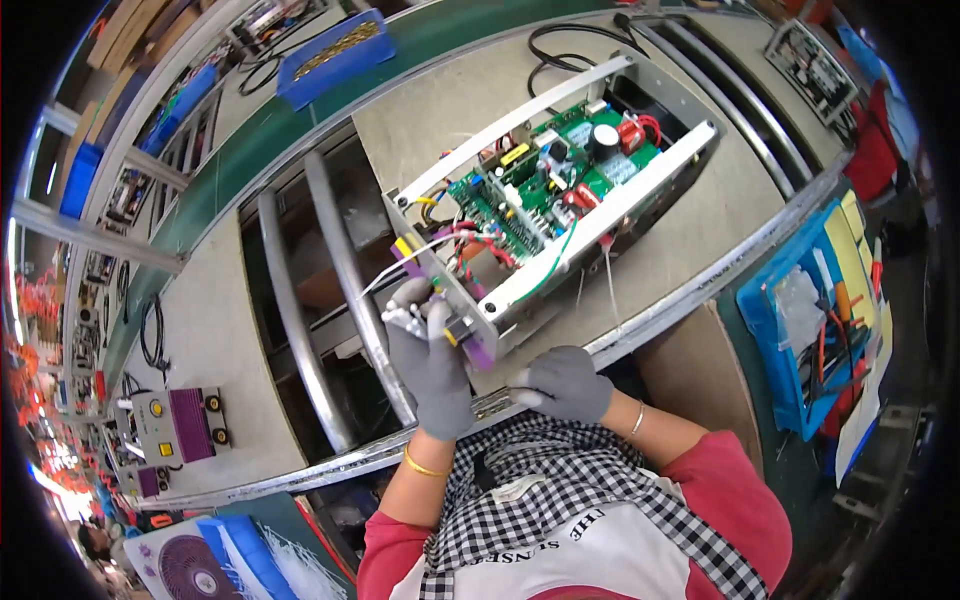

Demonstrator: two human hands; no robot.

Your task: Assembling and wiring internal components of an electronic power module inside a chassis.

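Note:
An open metal housing point(520, 265) lies on the workbench, with green circuit boards point(560, 170) and several wires inside. At its near-left end is a purple-edged front panel point(465, 310) bearing a dark-and-yellow fitting point(457, 331). My left hand point(428, 350), in a grey glove, is closed beside this panel, its thumb and fingers bent together; what they hold, if anything, is hidden. A loose white wire point(395, 266) runs out above it. My right hand point(565, 386), gloved the same way, is closed near the bench's front edge, apart from the housing; anything within it cannot be made out.
Metal rollers point(345, 275) span a gap left of the housing, and more rollers point(735, 105) lie beyond it. A purple-and-grey finished unit point(180, 424) stands at left. A blue tool tray point(790, 330) is at right; a blue parts bin point(335, 58) sits at the back.

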